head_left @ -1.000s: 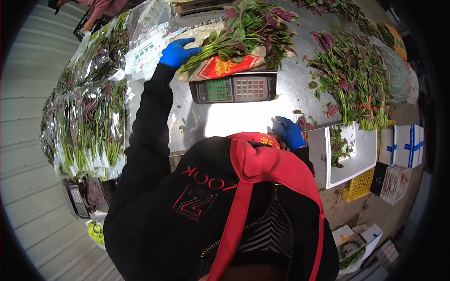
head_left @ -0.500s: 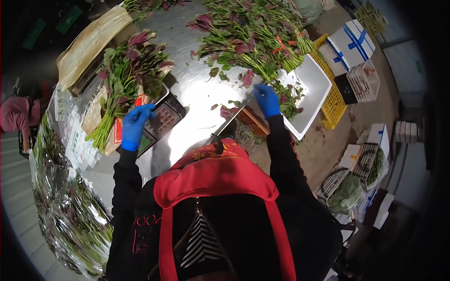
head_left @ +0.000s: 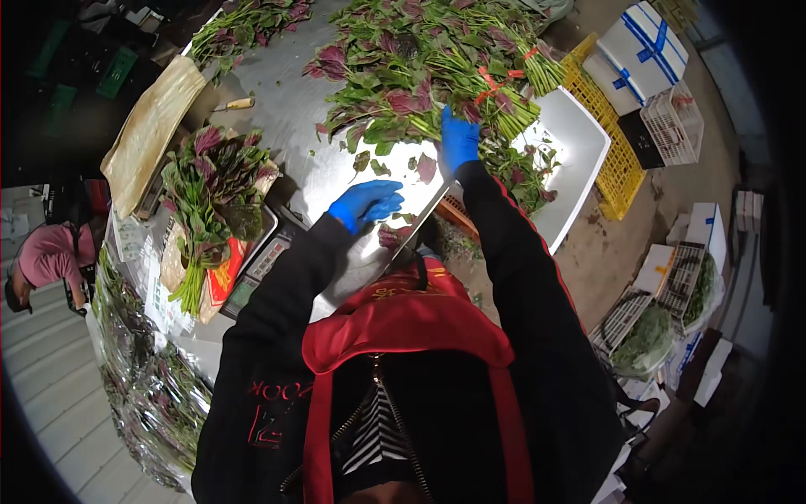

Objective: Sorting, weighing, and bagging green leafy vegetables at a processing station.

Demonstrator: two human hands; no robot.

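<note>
My left hand, in a blue glove, hangs over the bright metal table. Its fingers are stretched out to the right, holding nothing. My right hand, also blue-gloved, reaches into the near edge of a big pile of red-and-green leafy greens. The fingers point away from me among the stems; I see no bunch gripped in them. Loose leaves lie between the two hands. To the left, a bunch of the same greens rests on a scale, with a red packet beside its stems.
A white foam box with some greens stands right of the pile, beside a yellow crate. At far left is a person in pink. Plastic-wrapped greens lie at lower left. A wooden-handled knife lies farther back.
My left hand has left the bunch on the scale and moved right over the table. My right hand has moved away from me, up to the pile of greens.
</note>
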